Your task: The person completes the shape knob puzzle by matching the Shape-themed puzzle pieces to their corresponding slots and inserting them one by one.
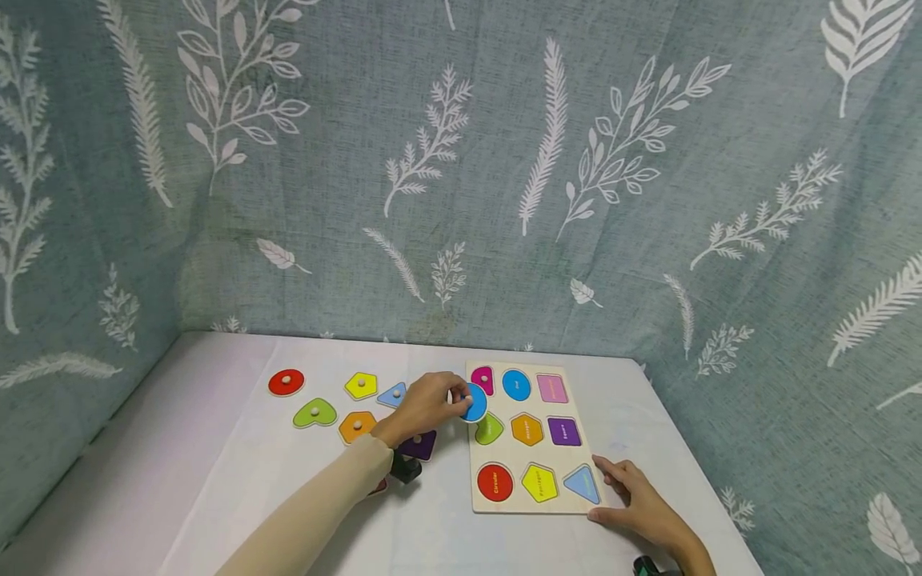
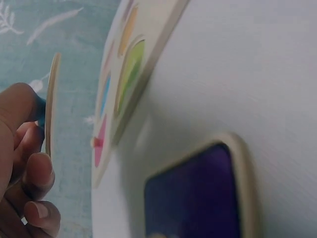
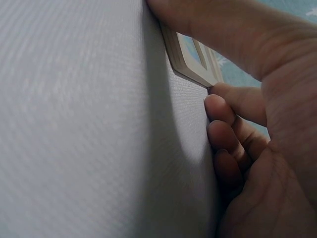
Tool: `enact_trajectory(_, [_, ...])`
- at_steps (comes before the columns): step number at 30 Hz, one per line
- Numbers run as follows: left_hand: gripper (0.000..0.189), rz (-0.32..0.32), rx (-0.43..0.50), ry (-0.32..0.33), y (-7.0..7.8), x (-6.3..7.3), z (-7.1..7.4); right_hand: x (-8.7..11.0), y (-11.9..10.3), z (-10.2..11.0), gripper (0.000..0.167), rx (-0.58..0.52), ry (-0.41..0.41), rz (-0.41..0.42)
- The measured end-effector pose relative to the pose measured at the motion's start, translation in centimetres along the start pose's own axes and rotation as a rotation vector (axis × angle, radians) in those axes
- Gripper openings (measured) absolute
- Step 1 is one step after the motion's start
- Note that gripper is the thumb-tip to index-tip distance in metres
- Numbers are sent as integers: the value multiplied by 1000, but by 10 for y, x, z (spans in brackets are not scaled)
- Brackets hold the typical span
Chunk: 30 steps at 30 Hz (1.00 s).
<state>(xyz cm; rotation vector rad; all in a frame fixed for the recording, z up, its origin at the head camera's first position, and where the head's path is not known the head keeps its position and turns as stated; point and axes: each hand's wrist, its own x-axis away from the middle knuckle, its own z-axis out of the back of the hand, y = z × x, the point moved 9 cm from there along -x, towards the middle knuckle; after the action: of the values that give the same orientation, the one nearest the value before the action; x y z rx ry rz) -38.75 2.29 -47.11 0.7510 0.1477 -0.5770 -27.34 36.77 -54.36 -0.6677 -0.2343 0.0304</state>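
Note:
My left hand [image 1: 430,400] pinches a blue oval puzzle piece [image 1: 476,405] between thumb and fingers. The piece overlaps the left side of a wooden shape board [image 1: 515,454] in the head view. Seen edge-on in the left wrist view, the piece [image 2: 51,99] is tilted up, clear of the board. Near the board's front right corner, my right hand [image 1: 637,500] has its thumb and index finger resting against the edges, the other fingers bent in the right wrist view. A magenta piece [image 1: 483,381] with a knob sits in the board's far left slot.
Loose knobbed pieces lie left of the board: a red round one [image 1: 286,382], a green heart [image 1: 314,413], a yellow pentagon [image 1: 361,386], an orange hexagon [image 1: 350,432], a blue triangle [image 1: 392,394] and a purple square [image 1: 425,448]. A patterned curtain [image 1: 403,160] hangs behind the white table.

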Motion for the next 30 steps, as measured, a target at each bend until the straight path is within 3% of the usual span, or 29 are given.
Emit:
enact_trajectory(5, [7, -24, 2, 2, 7, -12, -5, 0, -1, 1, 97, -14, -6, 23])
enact_trajectory(12, [7, -1, 25, -23, 7, -25, -18, -1, 1, 2, 98, -9, 2, -15])
enact_trajectory(18, [8, 15, 22, -33, 11, -35, -25, -2, -1, 5, 97, -23, 5, 12])
enact_trajectory(23, [8, 3, 4, -44, 15, -43, -32, -1, 0, 5, 96, -43, -2, 31])
enact_trajectory(30, [8, -23, -6, -49, 16, -53, -46, 0, 3, 2, 98, -50, 15, -7])
